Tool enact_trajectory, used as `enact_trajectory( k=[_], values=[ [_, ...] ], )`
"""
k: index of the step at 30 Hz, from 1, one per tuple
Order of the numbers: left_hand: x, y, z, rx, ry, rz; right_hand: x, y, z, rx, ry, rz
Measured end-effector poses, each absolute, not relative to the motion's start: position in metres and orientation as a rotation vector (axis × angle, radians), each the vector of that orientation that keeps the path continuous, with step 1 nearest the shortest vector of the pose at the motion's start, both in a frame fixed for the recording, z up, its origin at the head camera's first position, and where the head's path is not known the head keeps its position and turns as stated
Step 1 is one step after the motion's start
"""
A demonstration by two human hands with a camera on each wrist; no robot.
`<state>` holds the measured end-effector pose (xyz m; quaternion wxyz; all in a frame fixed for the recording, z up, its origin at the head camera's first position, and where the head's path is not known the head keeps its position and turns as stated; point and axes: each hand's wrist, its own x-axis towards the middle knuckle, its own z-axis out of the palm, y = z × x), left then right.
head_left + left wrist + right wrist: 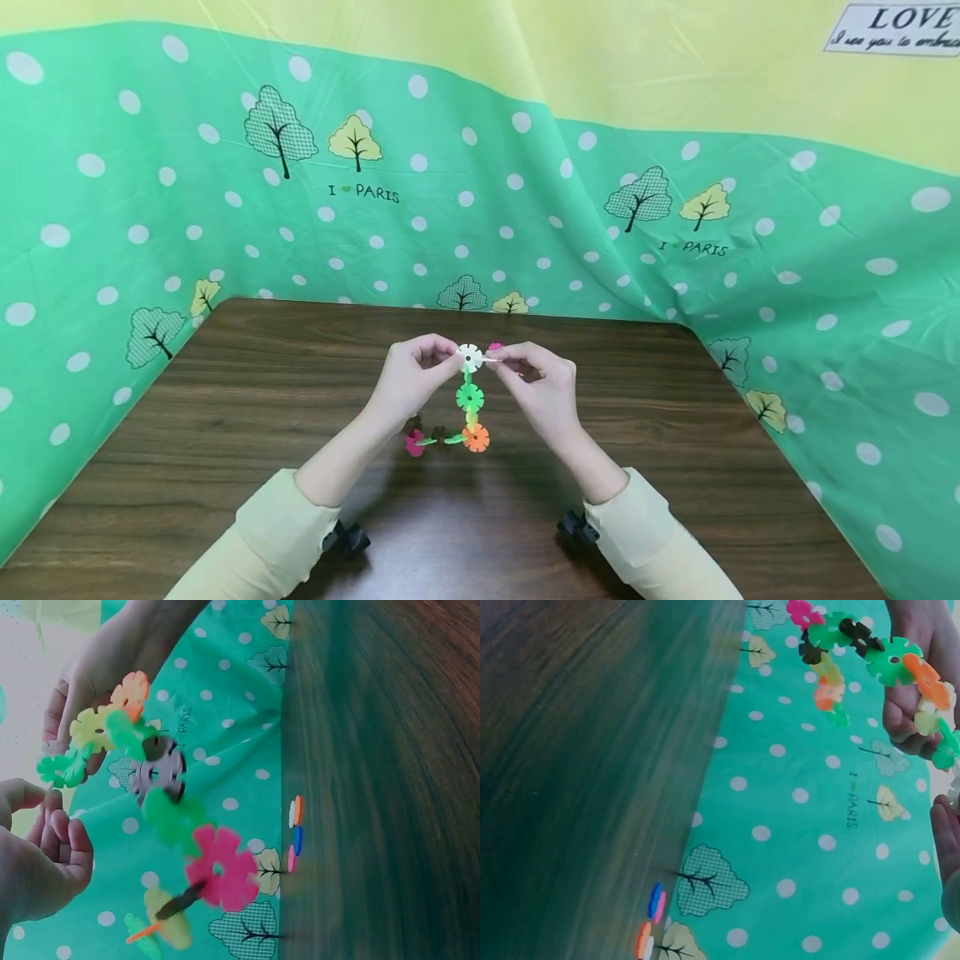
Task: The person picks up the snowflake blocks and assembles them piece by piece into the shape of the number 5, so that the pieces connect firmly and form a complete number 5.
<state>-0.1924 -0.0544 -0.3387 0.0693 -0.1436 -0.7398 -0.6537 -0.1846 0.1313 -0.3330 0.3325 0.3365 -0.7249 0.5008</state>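
A chain of notched plastic snowflake discs hangs between the hands, with green discs point(470, 397), an orange disc point(476, 437), a pink disc point(223, 868) and brown ones among them. At its top is a white disc point(470, 357), pinched at the edge by my left hand point(408, 379). My right hand point(546, 392) pinches a thin white disc point(491, 360), seen edge-on, against that white disc's side. From the left wrist view, the chain's lower end dangles in front of the left hand point(45, 862). Fingers partly hide the join.
Loose discs lie on the brown wooden table point(262, 383) beyond the hands, including a blue disc point(655, 901) and an orange disc point(643, 939). A green dotted cloth point(420, 192) hangs behind the table's far edge.
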Motion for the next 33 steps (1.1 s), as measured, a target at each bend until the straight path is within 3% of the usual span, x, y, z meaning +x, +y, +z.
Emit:
enact_trajectory(
  k=[4,12,22,33],
  values=[
    [-0.193,-0.056,-0.337,-0.579,-2.199,-1.941,-0.177,0.129,-0.322,0.871,-1.914,1.328],
    [-0.187,-0.056,-0.329,-0.765,-2.173,-1.894,-0.197,0.136,-0.345,0.871,-1.959,1.498],
    [-0.193,-0.061,-0.334,-0.740,-2.180,-1.813,-0.205,0.148,-0.349,0.867,-2.117,1.401],
    [-0.183,-0.067,-0.316,-0.685,-2.281,-1.761,-0.260,0.196,-0.377,0.798,-2.548,0.908]
  ],
)
